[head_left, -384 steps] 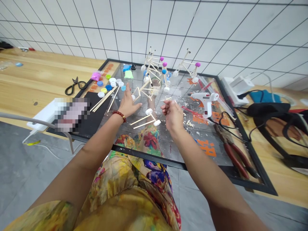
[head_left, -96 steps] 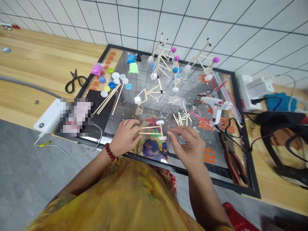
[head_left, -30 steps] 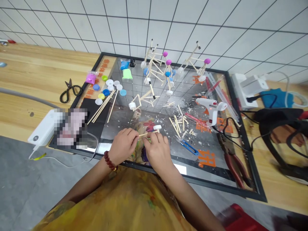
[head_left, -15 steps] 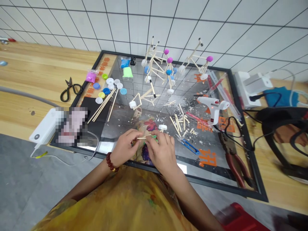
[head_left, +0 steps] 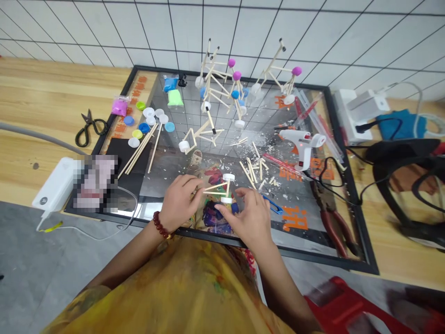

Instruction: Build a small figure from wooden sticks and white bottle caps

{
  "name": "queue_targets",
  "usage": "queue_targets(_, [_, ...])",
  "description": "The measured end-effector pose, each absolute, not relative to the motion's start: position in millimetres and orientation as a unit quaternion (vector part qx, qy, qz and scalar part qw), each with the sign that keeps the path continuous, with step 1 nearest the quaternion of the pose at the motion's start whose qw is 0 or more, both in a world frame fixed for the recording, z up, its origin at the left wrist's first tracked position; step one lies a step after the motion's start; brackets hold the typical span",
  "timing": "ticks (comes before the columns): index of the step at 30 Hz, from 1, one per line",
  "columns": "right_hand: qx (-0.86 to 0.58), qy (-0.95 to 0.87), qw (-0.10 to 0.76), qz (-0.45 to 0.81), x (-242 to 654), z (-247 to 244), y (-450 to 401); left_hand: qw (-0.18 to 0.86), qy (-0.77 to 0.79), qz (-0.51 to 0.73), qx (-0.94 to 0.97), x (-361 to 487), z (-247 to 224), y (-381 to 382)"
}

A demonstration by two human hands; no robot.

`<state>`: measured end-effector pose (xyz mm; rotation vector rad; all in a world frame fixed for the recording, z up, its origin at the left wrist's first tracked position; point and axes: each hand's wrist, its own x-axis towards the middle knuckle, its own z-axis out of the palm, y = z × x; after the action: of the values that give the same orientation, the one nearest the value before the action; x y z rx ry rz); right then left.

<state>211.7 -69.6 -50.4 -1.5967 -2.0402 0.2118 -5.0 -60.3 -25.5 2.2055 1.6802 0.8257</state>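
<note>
My left hand (head_left: 182, 200) pinches the narrow end of a small stick frame (head_left: 216, 189) between thumb and fingertips. Two thin wooden sticks fan out from there to a short cross stick, which carries white bottle caps (head_left: 228, 177) at its ends like wheels. My right hand (head_left: 253, 214) is just right of the frame, thumb and fingers spread, with nothing in its grasp. Its thumb lies close to the lower cap; whether they touch I cannot tell. Beyond the hands stands a similar stick model (head_left: 201, 137) with a white cap.
More stick models (head_left: 222, 88) stand at the back. Cut sticks (head_left: 252, 170) and white scraps litter the glass board. To the right are a hot glue gun (head_left: 301, 144), blue thread snips (head_left: 274, 205) and pliers (head_left: 333, 222). Bottle caps (head_left: 149, 112), long sticks (head_left: 139, 150) and scissors (head_left: 89, 127) lie left.
My right hand has let go of the sticks, opened and moved right. The frame with its caps now shows clearly between my hands, while my left hand keeps its pinch. The view has shifted slightly.
</note>
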Motion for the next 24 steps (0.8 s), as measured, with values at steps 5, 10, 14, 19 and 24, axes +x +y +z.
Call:
queue_targets(5, [-0.575, -0.773, 0.244, 0.11, 210, -50, -69, 0.141, 0.59, 0.164, 0.778, 11, -21, -41])
queue_targets(10, [-0.569, -0.764, 0.271, 0.137, 213, -53, -69, 0.148, 0.578, 0.139, 0.791, 14, -22, -38])
queue_targets(14, [-0.574, -0.749, 0.301, 0.136, 214, -58, -70, 0.149, 0.567, 0.163, 0.794, 13, -27, -41])
queue_targets(19, [-0.594, -0.727, 0.323, 0.12, 217, -61, -69, 0.144, 0.564, 0.199, 0.788, 8, -33, -45])
queue_targets(24, [-0.578, -0.737, 0.326, 0.133, 216, -62, -65, 0.138, 0.564, 0.21, 0.787, 7, -37, -47])
